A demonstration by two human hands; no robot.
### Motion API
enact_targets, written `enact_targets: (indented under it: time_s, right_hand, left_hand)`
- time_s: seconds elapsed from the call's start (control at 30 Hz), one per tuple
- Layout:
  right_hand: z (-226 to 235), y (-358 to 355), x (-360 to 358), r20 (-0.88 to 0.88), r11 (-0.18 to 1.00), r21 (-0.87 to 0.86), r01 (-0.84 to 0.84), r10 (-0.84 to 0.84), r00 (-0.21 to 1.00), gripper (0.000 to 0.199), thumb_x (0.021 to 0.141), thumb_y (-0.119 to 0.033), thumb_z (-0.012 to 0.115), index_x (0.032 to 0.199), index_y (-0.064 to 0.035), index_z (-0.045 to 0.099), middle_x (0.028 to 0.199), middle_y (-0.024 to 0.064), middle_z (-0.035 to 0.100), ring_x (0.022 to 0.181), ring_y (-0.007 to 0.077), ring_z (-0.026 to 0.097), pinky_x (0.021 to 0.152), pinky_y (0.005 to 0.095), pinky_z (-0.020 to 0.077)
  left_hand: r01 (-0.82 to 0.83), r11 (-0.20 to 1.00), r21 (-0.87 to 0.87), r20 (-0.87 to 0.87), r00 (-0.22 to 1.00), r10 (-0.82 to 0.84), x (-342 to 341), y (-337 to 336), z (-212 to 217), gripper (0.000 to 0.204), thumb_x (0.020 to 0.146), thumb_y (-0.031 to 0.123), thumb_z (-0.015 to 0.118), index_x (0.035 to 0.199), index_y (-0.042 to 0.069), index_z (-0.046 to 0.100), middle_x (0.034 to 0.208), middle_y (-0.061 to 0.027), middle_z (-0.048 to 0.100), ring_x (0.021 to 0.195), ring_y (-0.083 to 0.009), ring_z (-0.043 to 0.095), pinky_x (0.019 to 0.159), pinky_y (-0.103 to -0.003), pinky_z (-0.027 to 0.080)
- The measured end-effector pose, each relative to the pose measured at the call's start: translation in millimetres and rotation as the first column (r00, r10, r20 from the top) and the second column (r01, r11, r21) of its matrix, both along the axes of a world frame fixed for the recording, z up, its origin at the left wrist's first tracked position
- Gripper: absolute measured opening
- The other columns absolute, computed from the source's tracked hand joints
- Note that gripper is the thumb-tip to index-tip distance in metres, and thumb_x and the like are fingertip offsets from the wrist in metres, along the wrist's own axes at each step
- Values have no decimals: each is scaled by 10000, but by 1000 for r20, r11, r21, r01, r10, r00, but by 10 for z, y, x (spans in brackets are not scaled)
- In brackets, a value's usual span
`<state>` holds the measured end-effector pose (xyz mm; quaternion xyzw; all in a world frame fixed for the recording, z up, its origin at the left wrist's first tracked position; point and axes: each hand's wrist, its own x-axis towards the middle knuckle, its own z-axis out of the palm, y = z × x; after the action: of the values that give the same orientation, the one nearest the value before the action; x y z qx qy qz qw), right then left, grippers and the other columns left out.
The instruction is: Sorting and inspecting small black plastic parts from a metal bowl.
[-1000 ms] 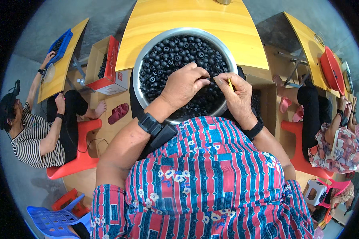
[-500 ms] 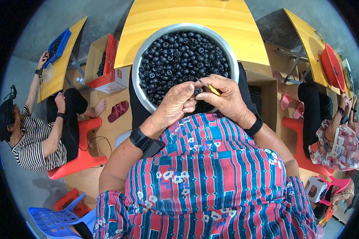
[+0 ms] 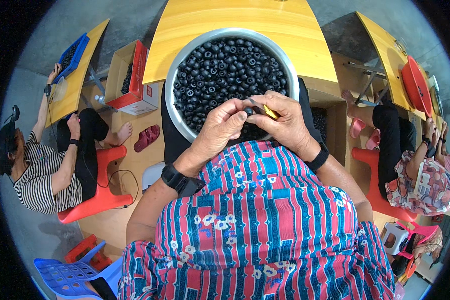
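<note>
A wide metal basin full of small round black parts with holes in them is right in front of me. Over its near side, my left hand pinches one black part between thumb and finger. My right hand grips a small yellow-handled knife, its thin blade pointing left, close against that part. The two hands nearly meet there. Fingers hide part of the handle, and I cannot tell whether the blade touches the part.
Behind the basin stretches a yellow table. Left of me are a cardboard box, sandals and a seated person with a blue tray. On the right, another person sits near a red basin.
The black part has turned in my left fingers and shows more of its rounded side. My left fingers have shifted slightly; the right hand keeps the knife at about the same place.
</note>
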<state>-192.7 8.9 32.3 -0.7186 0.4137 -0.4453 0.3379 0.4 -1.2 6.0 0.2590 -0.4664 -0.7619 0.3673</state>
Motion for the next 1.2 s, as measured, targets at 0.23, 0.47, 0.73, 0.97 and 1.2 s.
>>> enact_targets:
  time_s: [0.23, 0.47, 0.73, 0.97, 1.2]
  right_hand:
    - [-41, -22, -18, 27, 997, 26, -76, 76, 997, 269, 777, -106, 748, 1028, -38, 681, 816, 91, 635, 759, 200, 616, 693, 293, 479]
    - [14, 8, 5, -7, 1000, 30, -1, 1, 1000, 262, 764, -100, 752, 1005, -32, 674, 833, 101, 638, 776, 208, 618, 707, 303, 479]
    - [-45, -4, -74, -145, 999, -30, -41, 36, 989, 230, 853, -232, 665, 943, -21, 640, 819, 140, 611, 766, 290, 618, 687, 347, 482]
    - [1, 4, -53, -272, 990, -112, -90, 56, 961, 226, 832, -255, 682, 894, -44, 630, 751, 119, 573, 697, 314, 600, 608, 389, 469]
    - [3, 0, -49, -282, 987, -137, -82, 40, 959, 218, 832, -254, 680, 872, -48, 620, 745, 112, 561, 678, 309, 593, 593, 388, 466]
  left_hand:
    - [37, 997, 65, -39, 999, -34, -4, 1, -84, 327, 983, 319, 543, 1128, 27, 560, 732, 76, 421, 574, 1, 339, 498, -155, 312]
    - [65, 987, 145, -118, 992, -48, -8, -1, -72, 276, 1010, 328, 483, 1104, 71, 523, 763, 50, 418, 603, -12, 349, 526, -153, 321]
    - [61, 985, 163, -229, 973, -22, 20, -7, -93, 243, 1015, 307, 462, 1098, 80, 486, 837, 18, 439, 650, -43, 374, 574, -175, 332]
    - [61, 993, 103, -201, 979, -39, 27, -6, -81, 260, 1019, 333, 451, 1067, 80, 491, 782, 27, 423, 634, -25, 366, 549, -166, 320]
    - [69, 993, 94, -184, 982, -51, 32, -8, -66, 270, 1009, 329, 474, 1069, 66, 472, 789, 37, 427, 613, -20, 351, 545, -164, 311]
